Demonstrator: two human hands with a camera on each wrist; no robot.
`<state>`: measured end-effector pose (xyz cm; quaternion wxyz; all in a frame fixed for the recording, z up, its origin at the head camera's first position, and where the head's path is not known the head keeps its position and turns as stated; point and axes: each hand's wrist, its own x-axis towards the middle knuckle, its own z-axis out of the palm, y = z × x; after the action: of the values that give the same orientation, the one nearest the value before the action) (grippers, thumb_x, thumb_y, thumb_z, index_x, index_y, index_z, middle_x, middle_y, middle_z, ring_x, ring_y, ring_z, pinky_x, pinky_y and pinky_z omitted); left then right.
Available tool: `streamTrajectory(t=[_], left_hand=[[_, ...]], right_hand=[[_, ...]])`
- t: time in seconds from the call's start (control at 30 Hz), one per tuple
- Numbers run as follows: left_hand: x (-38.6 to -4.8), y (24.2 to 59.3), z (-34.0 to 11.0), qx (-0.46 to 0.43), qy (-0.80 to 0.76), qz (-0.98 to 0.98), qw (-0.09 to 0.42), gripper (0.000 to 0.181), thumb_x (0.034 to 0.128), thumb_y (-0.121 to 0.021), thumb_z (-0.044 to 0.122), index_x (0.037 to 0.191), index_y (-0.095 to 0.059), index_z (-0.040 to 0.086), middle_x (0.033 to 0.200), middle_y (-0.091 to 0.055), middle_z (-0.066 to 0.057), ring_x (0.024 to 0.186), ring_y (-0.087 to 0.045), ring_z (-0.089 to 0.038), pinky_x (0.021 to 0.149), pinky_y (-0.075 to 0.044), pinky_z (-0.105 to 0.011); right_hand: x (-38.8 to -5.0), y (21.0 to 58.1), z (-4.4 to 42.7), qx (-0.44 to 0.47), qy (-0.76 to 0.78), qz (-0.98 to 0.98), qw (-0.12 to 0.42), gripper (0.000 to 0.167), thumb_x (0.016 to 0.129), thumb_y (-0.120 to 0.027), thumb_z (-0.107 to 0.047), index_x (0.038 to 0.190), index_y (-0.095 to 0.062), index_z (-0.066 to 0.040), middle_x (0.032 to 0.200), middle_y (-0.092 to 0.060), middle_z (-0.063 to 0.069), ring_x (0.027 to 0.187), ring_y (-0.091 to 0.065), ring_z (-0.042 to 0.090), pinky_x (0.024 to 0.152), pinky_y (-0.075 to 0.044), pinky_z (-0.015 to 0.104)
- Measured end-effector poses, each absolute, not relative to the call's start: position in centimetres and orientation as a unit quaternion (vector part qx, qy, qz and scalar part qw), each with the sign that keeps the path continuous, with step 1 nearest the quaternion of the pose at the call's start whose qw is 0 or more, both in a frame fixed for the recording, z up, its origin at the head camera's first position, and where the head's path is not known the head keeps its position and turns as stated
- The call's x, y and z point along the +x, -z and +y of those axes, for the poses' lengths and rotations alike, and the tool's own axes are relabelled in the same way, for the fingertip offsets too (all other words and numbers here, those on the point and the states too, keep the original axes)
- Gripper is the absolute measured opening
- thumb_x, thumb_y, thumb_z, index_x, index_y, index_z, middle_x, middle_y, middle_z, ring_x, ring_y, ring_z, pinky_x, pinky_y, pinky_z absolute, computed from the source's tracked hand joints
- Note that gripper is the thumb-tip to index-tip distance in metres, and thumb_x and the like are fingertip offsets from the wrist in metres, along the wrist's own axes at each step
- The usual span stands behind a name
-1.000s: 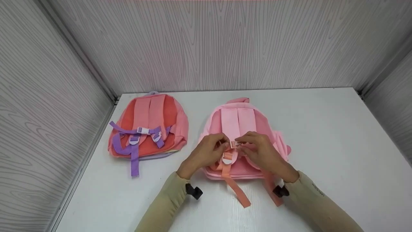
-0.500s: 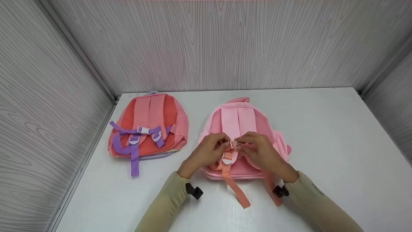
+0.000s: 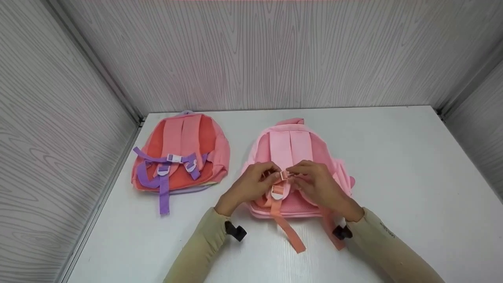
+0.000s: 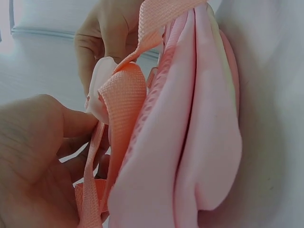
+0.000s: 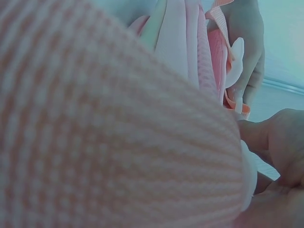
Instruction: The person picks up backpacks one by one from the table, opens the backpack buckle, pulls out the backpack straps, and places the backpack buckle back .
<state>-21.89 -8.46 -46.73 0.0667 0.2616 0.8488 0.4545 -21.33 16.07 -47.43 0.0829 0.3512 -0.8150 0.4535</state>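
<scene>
A pink child's backpack [image 3: 300, 143] lies with its shoulder straps up and its top away from me. Over its lower back, a small pale buckle [image 3: 283, 175] on orange webbing sits between my hands. My left hand [image 3: 251, 182] pinches the webbing at the buckle's left side with thumb and fingers. From the other side my right hand [image 3: 320, 186] pinches the buckle's right end, partly hidden by the fingertips. Just below is a white strap adjuster [image 3: 277, 192], also seen near my left thumb as a white adjuster [image 4: 100, 88]. Blurred orange webbing [image 5: 118, 137] fills much of the right wrist view.
A second backpack [image 3: 222, 153], coral with purple straps, lies at the left, its white chest buckle [image 3: 174, 158] joined. Two loose orange strap ends [image 3: 290, 236] trail toward me over the white table [image 3: 408, 169]. Grey wood-patterned panels [image 3: 275, 55] enclose the back and sides.
Both hands keep their hold at the same spot. The buckle between the fingertips has tilted very slightly; both backpacks stay where they were.
</scene>
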Motion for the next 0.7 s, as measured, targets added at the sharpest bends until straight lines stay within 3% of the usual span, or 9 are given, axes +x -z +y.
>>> streamTrajectory(t=[0.23,0.7], left_hand=[[-21.8,46.11,-8.96,0.257,-0.433,0.86,0.084,0.014,0.1076,-0.065,0.022,0.114,-0.074,0.014,0.097,-0.069,0.003,0.086,-0.058,-0.012,0.076,-0.049,-0.028],[-21.84,46.63,-8.65,0.269,-0.434,0.858,0.055,0.012,0.107,-0.064,0.014,0.112,-0.074,0.01,0.097,-0.069,0.0,0.087,-0.059,-0.012,0.079,-0.05,-0.027]], right_hand=[[-21.43,47.21,16.09,0.349,-0.448,-0.818,0.088,0.025,0.095,-0.077,0.002,0.12,-0.08,-0.003,0.104,-0.077,0.007,0.091,-0.074,0.017,0.085,-0.064,0.036],[-21.22,47.3,16.04,0.341,-0.446,-0.823,0.08,0.028,0.094,-0.079,0.001,0.121,-0.08,-0.005,0.104,-0.076,0.005,0.092,-0.074,0.016,0.086,-0.064,0.034]])
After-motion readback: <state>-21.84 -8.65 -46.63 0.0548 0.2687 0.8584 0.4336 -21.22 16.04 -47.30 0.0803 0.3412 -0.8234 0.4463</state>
